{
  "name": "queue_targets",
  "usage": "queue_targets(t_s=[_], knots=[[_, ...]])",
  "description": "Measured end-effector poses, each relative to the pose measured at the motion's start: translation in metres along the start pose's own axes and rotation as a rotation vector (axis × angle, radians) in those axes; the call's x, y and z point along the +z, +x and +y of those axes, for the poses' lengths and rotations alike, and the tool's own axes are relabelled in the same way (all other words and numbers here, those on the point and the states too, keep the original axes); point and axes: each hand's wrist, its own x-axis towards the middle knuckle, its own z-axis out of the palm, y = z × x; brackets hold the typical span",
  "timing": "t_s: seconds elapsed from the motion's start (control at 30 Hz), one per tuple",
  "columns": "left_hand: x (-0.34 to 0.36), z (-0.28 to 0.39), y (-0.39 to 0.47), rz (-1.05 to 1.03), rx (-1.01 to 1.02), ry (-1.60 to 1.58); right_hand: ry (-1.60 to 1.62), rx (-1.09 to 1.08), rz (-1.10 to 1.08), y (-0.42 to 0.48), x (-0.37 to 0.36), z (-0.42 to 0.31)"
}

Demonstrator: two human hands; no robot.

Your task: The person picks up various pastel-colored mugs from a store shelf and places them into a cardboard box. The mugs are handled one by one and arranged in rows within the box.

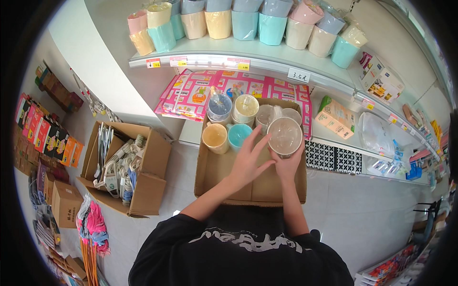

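Note:
A clear-lidded or wrapped beige cup [285, 136] is held up in my right hand [289, 162], over the right side of a shallow cardboard tray [247, 198]. My left hand [250, 161] is beside it with fingers spread and holds nothing; its fingertips come close to the cup's left side. In the tray stand a yellow mug [215, 138], a turquoise mug [240, 136], a stacked blue-grey mug [219, 107] and a stacked cream mug [246, 108]. Behind the held cup are more pale cups [265, 115], partly hidden.
Pastel plastic-wrapped bins [245, 25] line the upper shelf [214, 48], whose edge carries price tags. Pink printed packs [193, 94] lie below, behind the tray. At left stands an open carton [152, 157] of hangers, near mops [94, 225]. A tissue pack [335, 116] lies right.

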Motion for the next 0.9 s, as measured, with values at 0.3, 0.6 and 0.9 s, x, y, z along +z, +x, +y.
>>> queue_targets(t_s=[0.3,0.6,0.9], knots=[[0.023,-0.034,-0.020,-0.060,-0.035,0.035,-0.082,0.081,-0.081,-0.011,-0.005,0.028],[0.016,-0.059,-0.028,-0.049,-0.031,0.284,-0.154,0.153,-0.167,-0.020,0.000,0.047],[0.018,-0.076,-0.037,-0.070,-0.072,0.331,-0.184,0.233,-0.227,-0.021,0.003,0.070]])
